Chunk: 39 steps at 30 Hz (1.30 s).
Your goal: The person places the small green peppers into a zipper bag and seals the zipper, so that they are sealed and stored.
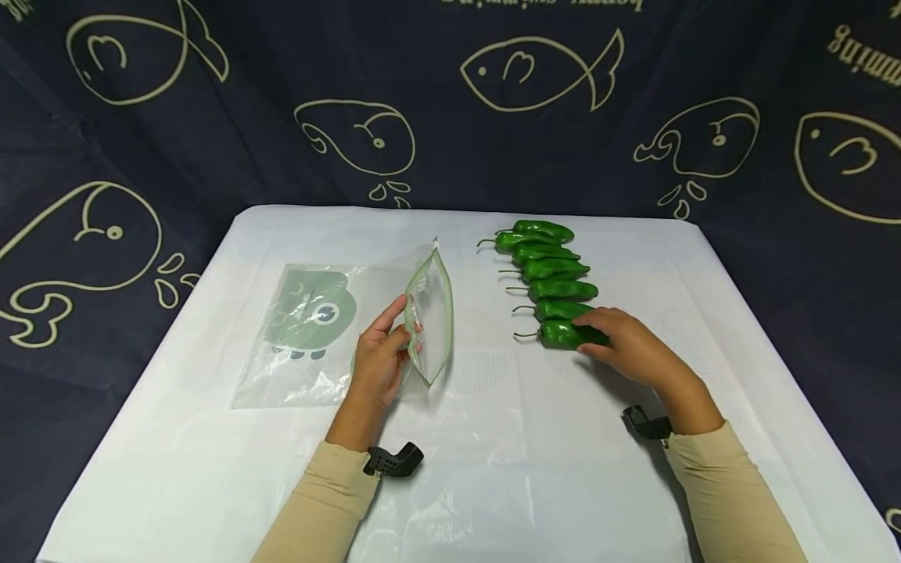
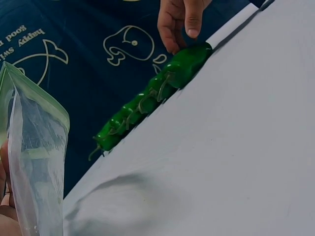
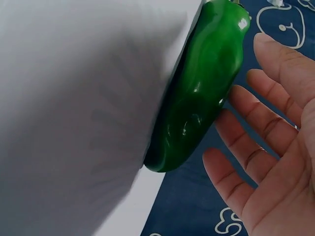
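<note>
A clear plastic zip bag (image 1: 448, 313) with a pale green rim and a green cartoon print lies toward the left of the table. Its mouth gapes to the right, and my left hand (image 1: 378, 360) pinches the near side of that rim between thumb and fingers. Several green peppers lie in a column right of the bag, stems pointing left. Over the nearest green pepper (image 1: 563, 335) hovers my right hand (image 1: 633, 348). In the right wrist view its fingers (image 3: 256, 118) are spread and loosely bent beside this pepper (image 3: 202, 88), the thumb apart from it.
A white cloth covers the table (image 1: 493, 485). Behind and around it hangs a dark blue curtain (image 1: 549, 156) with fish and whale drawings. Each wrist carries a black camera band, such as the left one (image 1: 397, 460).
</note>
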### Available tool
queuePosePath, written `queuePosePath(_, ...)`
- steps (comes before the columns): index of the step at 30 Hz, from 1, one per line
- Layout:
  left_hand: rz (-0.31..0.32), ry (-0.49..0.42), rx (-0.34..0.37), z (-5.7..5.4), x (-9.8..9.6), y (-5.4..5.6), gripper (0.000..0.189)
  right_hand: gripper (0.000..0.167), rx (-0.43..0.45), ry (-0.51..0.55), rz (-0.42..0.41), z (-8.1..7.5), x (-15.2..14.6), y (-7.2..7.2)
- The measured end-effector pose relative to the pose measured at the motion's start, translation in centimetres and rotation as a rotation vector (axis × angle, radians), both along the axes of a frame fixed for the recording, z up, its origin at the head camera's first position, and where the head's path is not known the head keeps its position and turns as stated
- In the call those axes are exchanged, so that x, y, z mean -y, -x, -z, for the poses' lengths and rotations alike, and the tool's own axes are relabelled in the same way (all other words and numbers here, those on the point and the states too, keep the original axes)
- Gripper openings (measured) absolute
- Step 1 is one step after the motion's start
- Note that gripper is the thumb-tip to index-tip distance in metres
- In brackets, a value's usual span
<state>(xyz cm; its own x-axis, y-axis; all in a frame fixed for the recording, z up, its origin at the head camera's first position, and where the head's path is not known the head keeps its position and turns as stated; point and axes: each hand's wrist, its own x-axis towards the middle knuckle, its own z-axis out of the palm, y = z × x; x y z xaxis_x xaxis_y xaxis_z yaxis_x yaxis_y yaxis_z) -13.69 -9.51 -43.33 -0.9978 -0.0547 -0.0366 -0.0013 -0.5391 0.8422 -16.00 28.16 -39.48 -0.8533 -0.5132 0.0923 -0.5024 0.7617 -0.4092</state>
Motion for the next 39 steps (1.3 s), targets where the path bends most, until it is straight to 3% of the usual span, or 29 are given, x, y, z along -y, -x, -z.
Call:
queuePosePath(15,-0.006,0.003,0.002,0.08,0.04,0.06,0.060,0.042,0.022,-0.007,-0.020,0.09,0.29,0.30)
queuePosePath(26,-0.005,-0.005,-0.006,0.18,0.00,0.13,0.060,0.045,0.106,-0.001,0.018,0.08,0.52,-0.06)
queuePosePath(39,-0.002,0.000,-0.006,0.20,0.00,0.08,0.060,0.044,0.096,-0.020,-0.037,0.70,0.48,0.06)
